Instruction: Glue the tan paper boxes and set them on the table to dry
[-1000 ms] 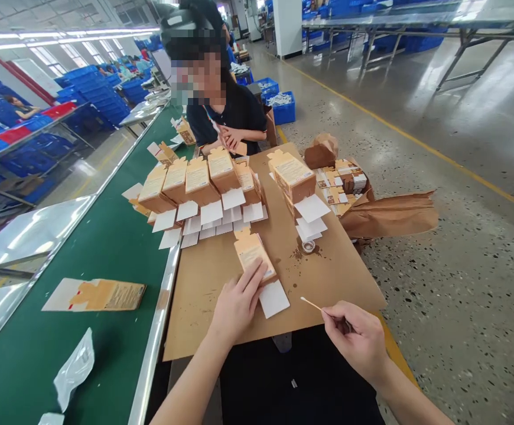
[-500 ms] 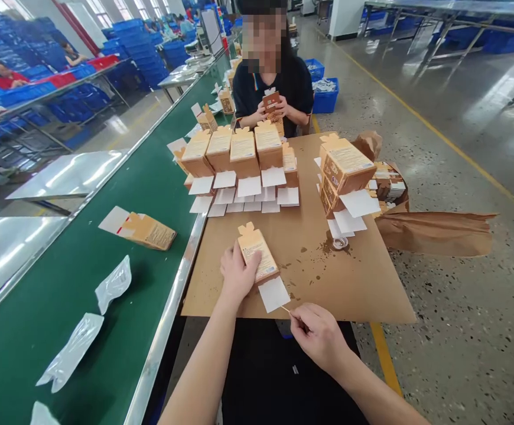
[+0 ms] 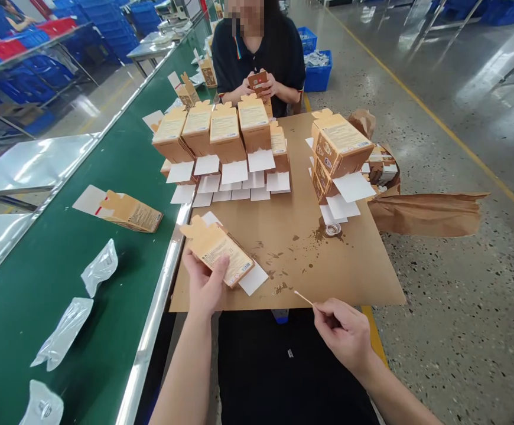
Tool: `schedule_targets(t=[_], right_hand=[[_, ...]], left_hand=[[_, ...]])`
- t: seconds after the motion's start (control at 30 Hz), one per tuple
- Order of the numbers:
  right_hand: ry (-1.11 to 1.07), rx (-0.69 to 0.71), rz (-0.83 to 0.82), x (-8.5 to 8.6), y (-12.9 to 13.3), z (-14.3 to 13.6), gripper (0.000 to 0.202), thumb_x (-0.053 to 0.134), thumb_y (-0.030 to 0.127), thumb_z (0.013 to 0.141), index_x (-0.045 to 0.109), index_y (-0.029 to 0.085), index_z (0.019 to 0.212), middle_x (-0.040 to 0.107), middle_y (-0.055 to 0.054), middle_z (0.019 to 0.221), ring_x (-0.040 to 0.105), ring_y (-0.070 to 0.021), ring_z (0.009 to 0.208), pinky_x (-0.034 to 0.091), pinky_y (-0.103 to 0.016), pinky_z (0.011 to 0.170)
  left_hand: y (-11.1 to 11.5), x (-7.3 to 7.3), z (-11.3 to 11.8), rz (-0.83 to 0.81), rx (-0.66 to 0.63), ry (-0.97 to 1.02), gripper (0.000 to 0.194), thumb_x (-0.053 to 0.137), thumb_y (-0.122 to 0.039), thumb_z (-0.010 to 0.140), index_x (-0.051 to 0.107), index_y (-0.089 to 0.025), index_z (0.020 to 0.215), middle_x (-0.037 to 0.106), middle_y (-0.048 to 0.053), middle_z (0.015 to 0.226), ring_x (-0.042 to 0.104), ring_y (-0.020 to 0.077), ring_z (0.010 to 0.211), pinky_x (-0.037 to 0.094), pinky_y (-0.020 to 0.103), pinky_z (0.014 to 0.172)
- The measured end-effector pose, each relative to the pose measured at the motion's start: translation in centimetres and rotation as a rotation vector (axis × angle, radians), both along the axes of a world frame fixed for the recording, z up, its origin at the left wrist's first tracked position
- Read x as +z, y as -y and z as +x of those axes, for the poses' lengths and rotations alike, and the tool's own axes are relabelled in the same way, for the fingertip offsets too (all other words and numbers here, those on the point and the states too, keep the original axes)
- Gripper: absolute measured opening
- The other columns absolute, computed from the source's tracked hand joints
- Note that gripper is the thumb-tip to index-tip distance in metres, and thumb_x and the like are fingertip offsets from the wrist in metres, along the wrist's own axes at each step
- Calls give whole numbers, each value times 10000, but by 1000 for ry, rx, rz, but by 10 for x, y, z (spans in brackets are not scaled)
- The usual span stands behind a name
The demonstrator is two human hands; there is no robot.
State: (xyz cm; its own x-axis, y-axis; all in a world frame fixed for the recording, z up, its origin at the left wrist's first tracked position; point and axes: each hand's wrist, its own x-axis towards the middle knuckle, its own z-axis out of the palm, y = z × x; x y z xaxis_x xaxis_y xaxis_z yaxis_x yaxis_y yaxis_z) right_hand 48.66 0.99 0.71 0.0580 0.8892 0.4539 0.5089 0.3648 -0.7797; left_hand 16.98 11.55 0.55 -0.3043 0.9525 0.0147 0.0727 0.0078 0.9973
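A brown cardboard sheet [image 3: 350, 268] lies below both grips. Stacked boxes [image 3: 227, 128] stand beyond the left hand [image 3: 206, 283], which is wrapped around a single box [image 3: 221, 248] — thumb on top, fingers mostly hidden. Beyond the right hand [image 3: 345, 332] sits a small round dish [image 3: 332, 229]; that hand pinches a cotton swab [image 3: 303, 297] between closed fingertips.

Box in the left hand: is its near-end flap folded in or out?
Out: the white flap sticks out past the near end of the box in the left hand.
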Motion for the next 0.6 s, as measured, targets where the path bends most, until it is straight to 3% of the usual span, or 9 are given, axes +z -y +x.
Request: schedule_targets(t=[0.1, 0.27, 0.5, 0.6], right_hand=[[-4, -18, -2, 3, 0, 3, 262, 753, 104, 1039, 760, 277, 841, 640, 57, 606, 572, -132, 481, 497, -268, 470], [-33, 1, 34, 3, -2, 0, 266, 743, 138, 1100, 768, 262, 865, 644, 52, 629, 581, -125, 494, 506, -262, 476], [-77, -10, -10, -6, 2, -1, 266, 736, 249, 1163, 770, 300, 904, 646, 38, 639, 572, -144, 513, 509, -284, 488], [-78, -37, -4, -7, 3, -1, 282, 723, 262, 1169, 765, 305, 893, 640, 37, 631, 562, -146, 501, 509, -286, 480]], left_hand=[[-1, 9, -5, -14, 48, 21, 1060, 1105, -706, 771, 573, -322, 1603, 775, 165, 1586, 823, 362, 1398, 721, 486, 1131], [2, 13, 5, -104, 94, 43, 996, 1180, -693, 603, 736, -224, 1361, 867, 198, 1385, 870, 416, 1287, 736, 576, 1124], [23, -7, 8, -107, 66, -91, 980, 1154, -660, 673, 689, -240, 1427, 861, 191, 1408, 875, 412, 1319, 712, 595, 1175], [33, -15, 12, -93, 48, -160, 928, 1134, -686, 684, 716, -216, 1367, 869, 213, 1356, 884, 427, 1279, 724, 595, 1143]])
